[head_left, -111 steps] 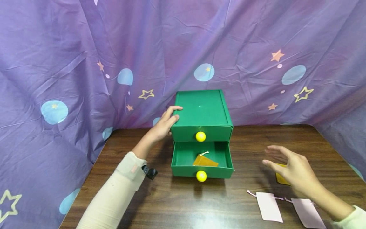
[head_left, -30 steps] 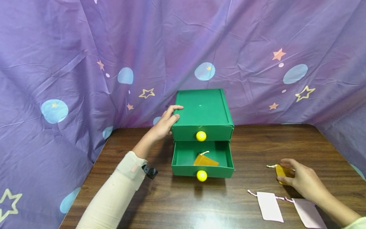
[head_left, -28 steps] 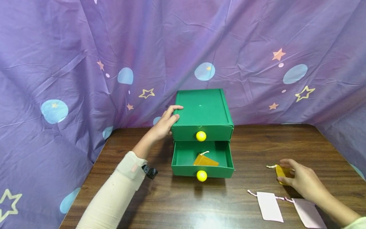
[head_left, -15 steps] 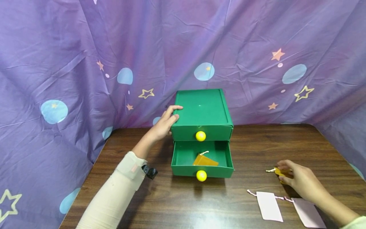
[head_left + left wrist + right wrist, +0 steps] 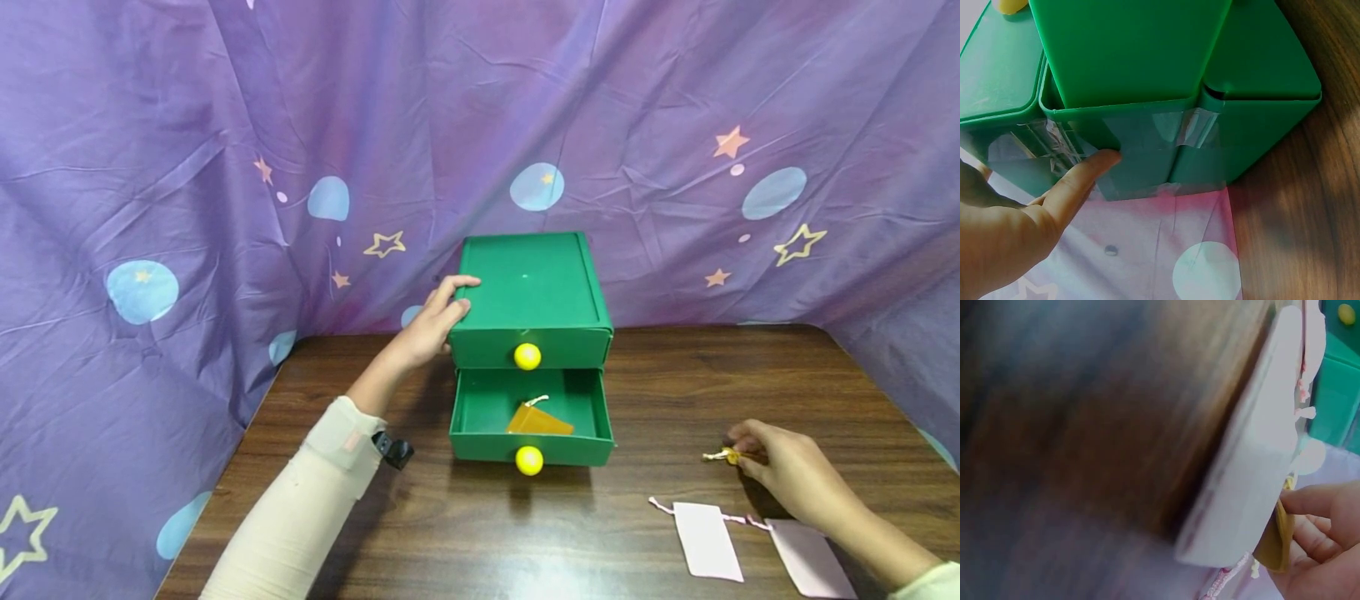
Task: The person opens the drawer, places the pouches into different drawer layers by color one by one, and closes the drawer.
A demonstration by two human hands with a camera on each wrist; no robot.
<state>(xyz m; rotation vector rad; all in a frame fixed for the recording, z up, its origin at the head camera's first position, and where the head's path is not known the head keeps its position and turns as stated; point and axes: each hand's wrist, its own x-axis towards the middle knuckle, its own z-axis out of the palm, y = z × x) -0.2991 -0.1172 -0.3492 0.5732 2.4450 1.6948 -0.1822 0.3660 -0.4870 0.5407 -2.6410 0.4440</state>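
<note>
Left sleeve [image 5: 288, 517]: we see it slant up from the lower edge toward the middle, pale, ending at the bare left wrist [image 5: 375, 383].
Left hand [image 5: 431, 329]: we have its index finger [image 5: 457, 283] reaching forward, the thumb [image 5: 457, 312] set apart from it.
Right forearm [image 5: 873, 533]: bare, it enters from our lower right, a pale cuff [image 5: 930, 581] behind it.
Right hand [image 5: 791, 467]: we find it pinching, fingers curled; which fingertips bear the pinch seems hard to tell.
</note>
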